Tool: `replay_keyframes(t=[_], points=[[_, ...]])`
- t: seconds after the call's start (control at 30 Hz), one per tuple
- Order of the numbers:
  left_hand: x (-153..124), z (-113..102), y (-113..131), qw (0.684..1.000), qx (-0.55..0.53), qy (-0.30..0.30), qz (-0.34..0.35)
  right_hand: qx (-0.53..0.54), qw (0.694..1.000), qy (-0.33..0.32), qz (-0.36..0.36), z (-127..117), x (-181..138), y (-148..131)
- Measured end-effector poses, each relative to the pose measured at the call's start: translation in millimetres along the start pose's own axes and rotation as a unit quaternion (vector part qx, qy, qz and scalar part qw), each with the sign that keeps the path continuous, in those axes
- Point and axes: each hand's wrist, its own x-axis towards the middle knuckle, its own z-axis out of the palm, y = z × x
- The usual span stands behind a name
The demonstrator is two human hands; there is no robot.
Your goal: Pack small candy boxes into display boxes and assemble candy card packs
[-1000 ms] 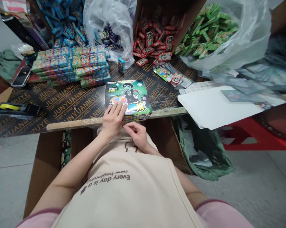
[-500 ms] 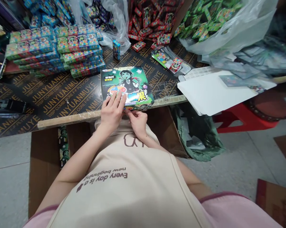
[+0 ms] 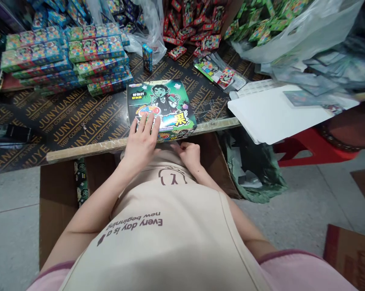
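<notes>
Green box (image 3: 167,103) lies flat at the near edge of the plywood table (image 3: 79,121), lid up: cartoon vampire, one big yellow character at its 4 o'clock corner. Left hand (image 3: 141,141) is flat, fingers spread, pressing the lid's 7 o'clock corner and gripping nothing. Right hand (image 3: 189,152) is curled at the 6 o'clock edge, grip can't be told. Table print: "JUNYUANMUYE WBP COMBI CORE F-F PLYWOOD"; apron (image 3: 158,226): "Every day is a new beginning".

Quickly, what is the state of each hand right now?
Left hand: open, lying flat on the green box.
Right hand: curled at the box's near edge; whether it grips anything cannot be told.
</notes>
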Motion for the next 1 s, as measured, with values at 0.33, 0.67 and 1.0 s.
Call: replay_keyframes(t=[0.33,0.67,1.0], points=[[9.6,28.1,-6.9,0.992,-0.046,0.117,-0.024,0.211,0.949,0.231,-0.032,-57.4,46.2,16.2],[3.5,3.6,-67.5,0.765,-0.491,0.224,-0.351,0.451,0.879,-0.145,0.055,-41.9,125.0,-37.0],[-102.1,-26.2,-76.9,0.368,-0.81,0.27,-0.369,0.393,0.892,-0.193,-0.107,-25.5,27.1,-131.0]])
